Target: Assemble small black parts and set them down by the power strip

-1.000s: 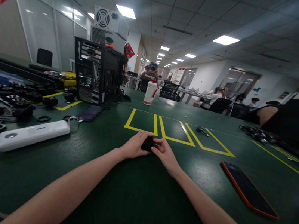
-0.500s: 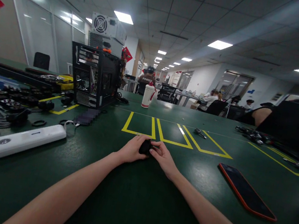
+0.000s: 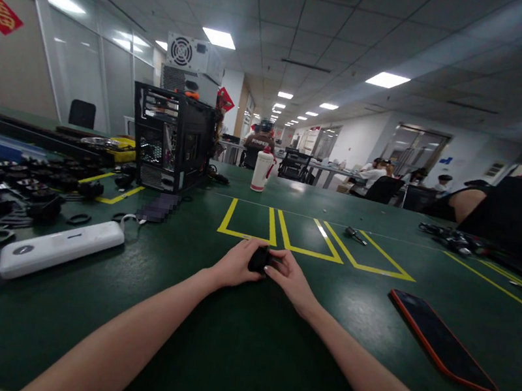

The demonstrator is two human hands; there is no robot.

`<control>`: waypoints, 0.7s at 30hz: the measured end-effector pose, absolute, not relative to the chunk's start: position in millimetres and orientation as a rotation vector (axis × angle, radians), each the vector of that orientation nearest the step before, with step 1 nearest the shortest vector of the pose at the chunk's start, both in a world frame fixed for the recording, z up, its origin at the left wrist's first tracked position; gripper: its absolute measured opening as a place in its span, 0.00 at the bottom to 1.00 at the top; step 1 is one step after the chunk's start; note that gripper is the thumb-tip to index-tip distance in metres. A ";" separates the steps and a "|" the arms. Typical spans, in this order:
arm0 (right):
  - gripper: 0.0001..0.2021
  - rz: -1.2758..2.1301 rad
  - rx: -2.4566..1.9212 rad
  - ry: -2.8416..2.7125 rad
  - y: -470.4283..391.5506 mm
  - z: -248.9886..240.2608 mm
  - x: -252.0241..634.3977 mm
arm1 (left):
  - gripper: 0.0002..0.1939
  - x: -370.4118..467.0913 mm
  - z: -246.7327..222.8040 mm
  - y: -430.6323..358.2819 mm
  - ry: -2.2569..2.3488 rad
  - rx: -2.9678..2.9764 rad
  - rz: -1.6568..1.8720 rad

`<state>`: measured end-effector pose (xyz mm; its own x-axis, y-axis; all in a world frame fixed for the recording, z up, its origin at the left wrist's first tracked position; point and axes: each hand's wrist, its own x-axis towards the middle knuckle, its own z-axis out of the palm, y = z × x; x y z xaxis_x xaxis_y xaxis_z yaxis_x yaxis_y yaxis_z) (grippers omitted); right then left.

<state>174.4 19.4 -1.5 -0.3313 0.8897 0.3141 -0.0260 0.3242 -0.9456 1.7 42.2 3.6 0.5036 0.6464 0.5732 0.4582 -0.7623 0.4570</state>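
A small black part (image 3: 259, 259), its exact kind too dark to make out, is between my two hands just above the green table (image 3: 235, 357). My left hand (image 3: 240, 262) wraps around its left side with the fingers curled over it. From the right, my right hand (image 3: 288, 279) presses thumb and fingertips against the part's edge; whether it pinches a smaller piece there is hidden. Beyond the hands, yellow tape outlines (image 3: 247, 237) mark the table. A small dark metal part (image 3: 356, 236) lies in the rightmost of these outlines.
A phone in an orange case (image 3: 445, 344) lies to the right. On the left are a white power strip (image 3: 61, 248), many black parts (image 3: 19, 190) and an opened computer case (image 3: 175, 142). A white bottle (image 3: 261, 170) stands farther back, with people seated beyond.
The view has turned slightly left, so everything sits a little farther right. Both hands stay on the black part, and the right fingers have shifted slightly at its edge.
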 end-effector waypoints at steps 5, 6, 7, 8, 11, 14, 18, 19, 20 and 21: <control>0.16 1.118 -0.844 -1.592 24.0 -4.4 174.3 | 0.30 2.6 2.8 43.1 0.948 2.501 1.101; 0.17 1.124 -0.854 -1.587 24.6 -4.8 174.3 | 0.30 2.5 2.9 43.0 0.947 2.503 1.098; 0.17 1.138 -0.855 -1.587 24.8 -5.0 174.3 | 0.30 2.4 3.1 42.8 0.942 2.508 1.095; 0.17 1.155 -0.846 -1.591 24.5 -5.0 174.3 | 0.30 2.1 3.3 42.5 0.935 2.516 1.090; 0.17 1.179 -0.801 -1.605 21.8 -4.0 174.3 | 0.29 1.2 3.8 41.7 0.923 2.531 1.085; 0.17 1.180 -0.787 -1.592 20.2 -3.4 173.9 | 0.29 1.2 3.4 41.7 0.919 2.533 1.085; 0.13 1.153 -0.803 -1.544 23.8 -5.0 173.2 | 0.30 2.4 1.8 43.4 0.906 2.535 1.105; 0.14 1.141 -0.812 -1.535 24.8 -5.2 173.1 | 0.30 2.6 1.4 44.0 0.902 2.536 1.115; 0.15 1.139 -0.824 -1.531 25.5 -5.1 173.0 | 0.30 2.7 1.1 44.6 0.900 2.537 1.124; 0.16 1.145 -0.835 -1.532 25.8 -4.9 173.0 | 0.30 2.7 0.8 44.9 0.899 2.537 1.129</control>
<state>173.0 25.8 -4.9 -0.2542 0.9158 0.3108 -0.0386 0.3115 -0.9494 2.7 44.9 0.8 0.5171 0.6143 0.5961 0.4432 -0.7879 0.4275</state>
